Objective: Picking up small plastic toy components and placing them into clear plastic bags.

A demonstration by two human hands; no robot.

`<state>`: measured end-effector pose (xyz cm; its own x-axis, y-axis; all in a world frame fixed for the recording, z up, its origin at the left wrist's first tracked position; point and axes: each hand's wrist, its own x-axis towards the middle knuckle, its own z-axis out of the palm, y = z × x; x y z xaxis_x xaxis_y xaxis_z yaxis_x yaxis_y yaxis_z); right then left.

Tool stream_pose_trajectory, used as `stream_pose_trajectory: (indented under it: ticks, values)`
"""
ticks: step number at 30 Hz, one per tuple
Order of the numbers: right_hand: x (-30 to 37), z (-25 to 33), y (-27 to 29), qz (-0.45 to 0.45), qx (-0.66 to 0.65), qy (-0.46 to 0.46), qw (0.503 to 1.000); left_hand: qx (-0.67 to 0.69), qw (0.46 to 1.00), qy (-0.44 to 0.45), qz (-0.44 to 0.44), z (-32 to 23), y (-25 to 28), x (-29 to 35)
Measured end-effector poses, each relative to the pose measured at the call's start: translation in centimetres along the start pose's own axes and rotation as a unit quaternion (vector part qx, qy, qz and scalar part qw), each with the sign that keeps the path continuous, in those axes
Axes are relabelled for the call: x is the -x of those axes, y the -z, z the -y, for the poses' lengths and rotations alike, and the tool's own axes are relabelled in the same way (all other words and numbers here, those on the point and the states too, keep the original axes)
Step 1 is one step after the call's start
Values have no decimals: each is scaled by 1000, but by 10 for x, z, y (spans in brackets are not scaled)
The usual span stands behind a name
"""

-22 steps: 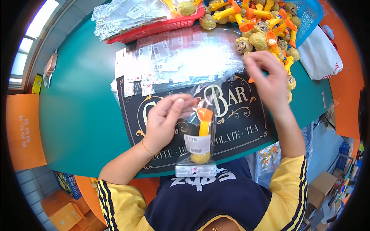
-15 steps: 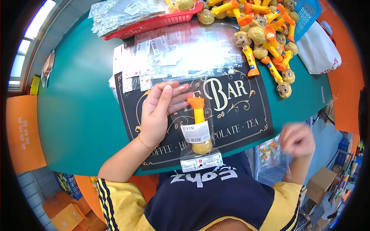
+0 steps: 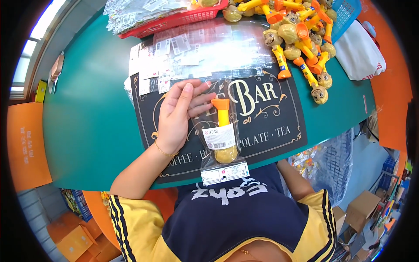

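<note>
A clear plastic bag (image 3: pixel 221 120) lies on the black printed mat, holding a figure toy (image 3: pixel 223 114) with an orange foot, a yellow stem and a round gold head. A white barcode label (image 3: pixel 219 139) crosses the toy's middle. The bag's white header card (image 3: pixel 224 173) juts past the near table edge, close to my shirt. My left hand (image 3: pixel 176 109) is open at the bag's left side, fingers stretched toward the orange foot and partly behind the film. Of my right arm only the forearm shows, reaching down by the table edge; the hand itself is hidden.
Flat labelled bags (image 3: pixel 196 52) lie across the back of the mat (image 3: pixel 270 131). Behind them stands a red basket (image 3: pixel 174 24) of packages. Loose figure toys (image 3: pixel 301 39) heap at the back right beside a blue basket (image 3: pixel 347 17). A bag-lined crate (image 3: pixel 331 161) stands below the table's right side.
My right hand has swung from the right side inward and down, out of sight beside the table edge. The left hand stays by the bagged toy. The whole view has shifted slightly.
</note>
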<state>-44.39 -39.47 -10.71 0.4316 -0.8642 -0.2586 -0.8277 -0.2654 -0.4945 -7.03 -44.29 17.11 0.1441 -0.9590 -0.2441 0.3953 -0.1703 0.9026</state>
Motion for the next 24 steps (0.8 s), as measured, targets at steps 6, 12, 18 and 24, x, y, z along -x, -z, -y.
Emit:
stream_pose_trajectory:
  ticks: [6,12,18,24]
  values:
    - [-13,8,17,65,-325,-40,943,13,1000,0,7,1,4,1]
    - [11,76,191,437,37,-35,898,18,999,-8,26,2,0,-2]
    - [-18,178,313,242,-452,122,850,29,999,-14,35,-2,2,3]
    - [-108,247,261,230,-476,-3,849,26,998,-33,46,-1,0,4]
